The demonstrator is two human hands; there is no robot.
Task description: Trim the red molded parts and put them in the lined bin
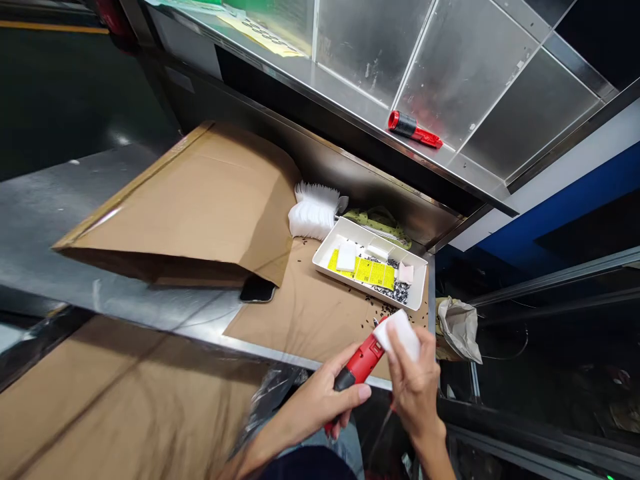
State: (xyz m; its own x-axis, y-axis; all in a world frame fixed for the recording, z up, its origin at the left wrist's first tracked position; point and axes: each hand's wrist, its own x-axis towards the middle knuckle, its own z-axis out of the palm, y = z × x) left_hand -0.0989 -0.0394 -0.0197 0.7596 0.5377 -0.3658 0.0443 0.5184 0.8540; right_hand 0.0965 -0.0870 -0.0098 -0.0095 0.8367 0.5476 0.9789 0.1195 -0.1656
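Note:
My left hand (320, 400) is wrapped round a red and black electric screwdriver (361, 363), held tilted over the front edge of the bench. My right hand (413, 383) pinches a small white rectangular piece (400, 333) against the tool's tip. Just beyond them stands a white divided tray (327, 252) with yellow labels (367, 270), white pieces and small dark screws (397, 291).
Large folded brown cardboard (200, 200) lies on the metal bench, with a dark phone (257, 290) poking out from under it. A stack of white pads (314, 212) sits behind the tray. A second red tool (414, 129) rests on the steel shelf above. Crumpled paper (457, 327) hangs at the right.

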